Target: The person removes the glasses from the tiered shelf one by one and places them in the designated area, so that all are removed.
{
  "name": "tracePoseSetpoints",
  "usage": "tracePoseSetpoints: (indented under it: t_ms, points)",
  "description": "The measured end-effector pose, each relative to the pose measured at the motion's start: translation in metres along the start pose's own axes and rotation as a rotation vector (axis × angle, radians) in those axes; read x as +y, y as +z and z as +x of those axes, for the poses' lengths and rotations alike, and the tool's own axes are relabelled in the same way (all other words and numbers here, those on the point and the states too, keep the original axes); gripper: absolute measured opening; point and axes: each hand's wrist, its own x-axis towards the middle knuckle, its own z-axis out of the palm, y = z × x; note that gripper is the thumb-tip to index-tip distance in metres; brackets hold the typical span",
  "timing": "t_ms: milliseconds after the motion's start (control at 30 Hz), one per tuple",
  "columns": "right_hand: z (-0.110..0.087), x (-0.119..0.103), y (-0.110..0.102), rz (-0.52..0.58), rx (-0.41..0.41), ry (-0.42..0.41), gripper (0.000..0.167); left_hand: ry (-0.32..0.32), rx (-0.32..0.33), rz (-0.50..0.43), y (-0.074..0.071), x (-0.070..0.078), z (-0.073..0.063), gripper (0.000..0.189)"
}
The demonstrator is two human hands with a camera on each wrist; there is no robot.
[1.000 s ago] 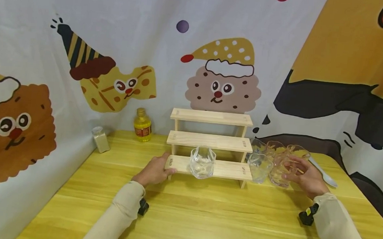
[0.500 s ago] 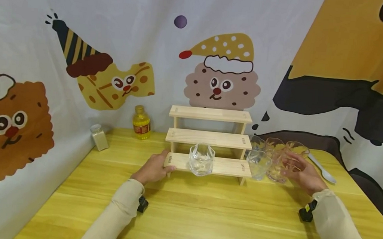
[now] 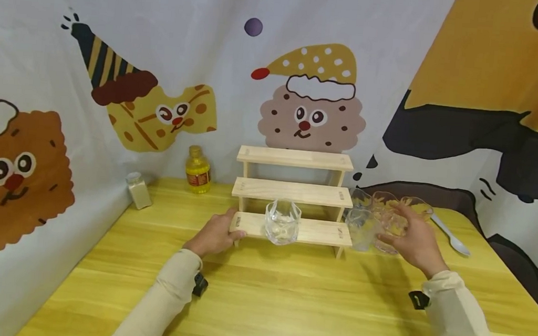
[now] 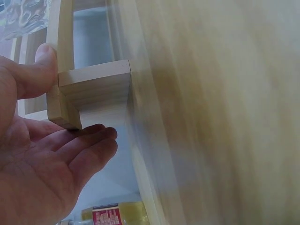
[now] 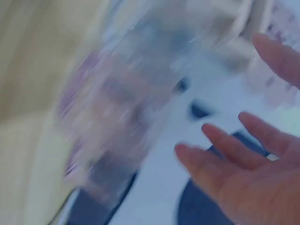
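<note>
A three-tier wooden display stand (image 3: 311, 194) stands against the back cloth, with one clear glass (image 3: 282, 223) on its lowest step. My left hand (image 3: 215, 235) holds the left end of that step; the left wrist view has the thumb (image 4: 40, 70) on the board's top and the fingers (image 4: 89, 150) by its end. My right hand (image 3: 414, 241) is over the glasses right of the stand, fingers spread and apart from them in the right wrist view. Nearest to it is a pinkish glass (image 3: 386, 245), beside a clear glass (image 3: 360, 230). Several glasses cluster there, blurred in the right wrist view.
A grey-white spoon (image 3: 453, 238) lies right of the glasses. Left of the stand are a yellow-filled bottle (image 3: 198, 172) and a small jar (image 3: 139, 192) with pale contents. A cartoon-printed cloth (image 3: 189, 35) hangs behind the wooden table (image 3: 286, 306).
My right hand has come off the side of the pinkish glass, shifting left and up with its fingers opening. The left hand keeps its hold on the step. The head view has tilted slightly.
</note>
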Motion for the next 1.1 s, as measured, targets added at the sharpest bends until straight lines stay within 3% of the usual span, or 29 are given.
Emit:
tracePoseSetpoints:
  t_ms: [100,267,400,533,667,867,1100]
  points:
    - [-0.008,-0.031,0.009,0.014,0.065,-0.067,0.081,0.0,0.0,0.001,0.0,0.001,0.0,0.064]
    - [-0.012,-0.066,0.03,0.139,0.082,-0.197,0.074,0.007,-0.006,0.007,-0.002,0.0,-0.001,0.065]
    - [-0.009,-0.086,0.048,0.302,0.017,-0.301,0.072,-0.004,0.006,0.006,-0.001,-0.001,-0.001,0.066]
    - [-0.006,-0.098,0.061,0.485,-0.095,-0.348,0.075,0.001,0.001,0.008,-0.002,-0.001,0.0,0.066]
    - [-0.001,-0.106,0.073,0.6,-0.178,-0.337,0.079,0.005,-0.001,0.014,-0.002,-0.001,0.0,0.066]
    - [0.011,-0.119,0.092,0.647,-0.244,-0.248,0.083,0.003,0.003,0.013,-0.003,0.0,-0.001,0.066]
    - [0.02,-0.135,0.108,0.611,-0.221,-0.175,0.093,-0.003,-0.007,0.007,-0.002,-0.001,0.0,0.067]
